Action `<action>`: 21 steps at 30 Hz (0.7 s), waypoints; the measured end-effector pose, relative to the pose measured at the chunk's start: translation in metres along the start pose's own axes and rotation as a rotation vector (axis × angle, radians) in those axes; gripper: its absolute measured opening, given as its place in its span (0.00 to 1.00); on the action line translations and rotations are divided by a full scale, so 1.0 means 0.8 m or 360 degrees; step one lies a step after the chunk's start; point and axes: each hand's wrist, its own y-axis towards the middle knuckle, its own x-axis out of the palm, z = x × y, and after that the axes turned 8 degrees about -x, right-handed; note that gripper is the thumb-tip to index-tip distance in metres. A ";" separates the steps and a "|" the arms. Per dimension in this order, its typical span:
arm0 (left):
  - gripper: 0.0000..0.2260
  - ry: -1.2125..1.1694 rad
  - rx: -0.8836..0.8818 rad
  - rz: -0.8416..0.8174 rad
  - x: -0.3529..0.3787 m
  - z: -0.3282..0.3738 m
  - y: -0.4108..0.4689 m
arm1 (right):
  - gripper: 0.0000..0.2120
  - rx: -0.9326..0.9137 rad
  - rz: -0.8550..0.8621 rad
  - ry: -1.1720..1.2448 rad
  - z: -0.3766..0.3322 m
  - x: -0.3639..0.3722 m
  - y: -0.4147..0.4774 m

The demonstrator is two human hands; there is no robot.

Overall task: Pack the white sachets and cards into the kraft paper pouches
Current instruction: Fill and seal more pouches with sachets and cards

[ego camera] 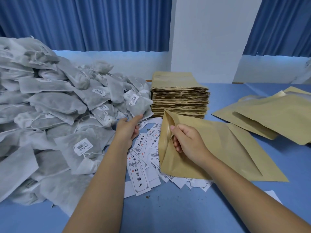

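A big heap of white sachets (pixel 47 115) covers the left of the table. My left hand (pixel 128 127) reaches to the heap's right edge, fingers straight, fingertips touching one sachet (pixel 138 105) with a barcode label. My right hand (pixel 186 140) grips the open mouth of a kraft paper pouch (pixel 218 148), thumb outside and fingers inside, holding it open toward the left. White printed cards (pixel 141 165) lie scattered under and between my hands.
A tall stack of flat kraft pouches (pixel 180 98) stands behind the cards. More kraft pouches (pixel 269 113) lie in a loose pile at the right. Blue tablecloth (pixel 185 214), blue curtains and a white pillar lie beyond.
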 end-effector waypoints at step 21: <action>0.10 0.0903 0.0304 -0.0594 0.025 0.028 -0.083 | 0.20 0.0021 0.0132 0.0150 -0.009 -0.005 -0.005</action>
